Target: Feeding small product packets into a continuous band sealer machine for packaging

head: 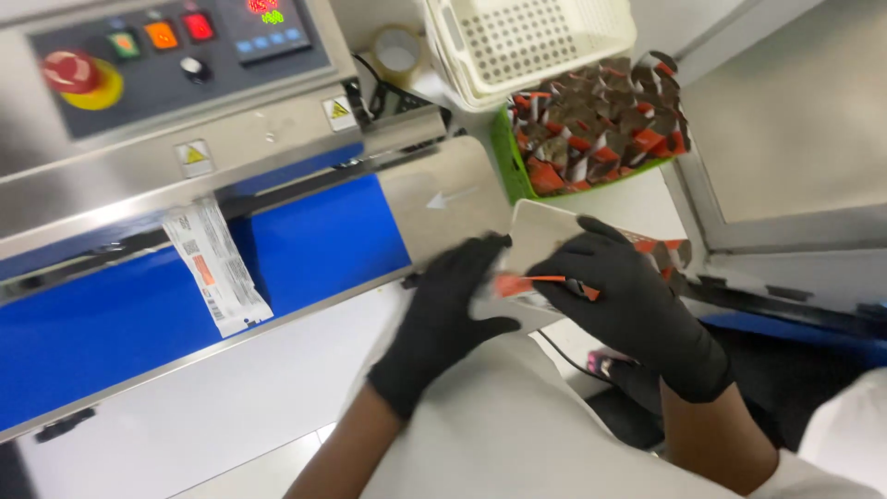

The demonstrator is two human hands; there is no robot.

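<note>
Black-gloved left hand (453, 310) and right hand (628, 300) both grip a blurred, half-hidden white pouch (540, 231).

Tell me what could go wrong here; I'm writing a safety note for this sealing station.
The left hand is close to the sealer's blue belt, so fingers might get drawn toward the slot. The pouch, gripped by both the left and right hand, might enter crooked and seal badly. The pouch on the belt lies tilted and might jam.

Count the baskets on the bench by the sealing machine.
2: a white perforated basket at top centre, and a green basket of sachets just below it. Others may sit out of frame.
</note>
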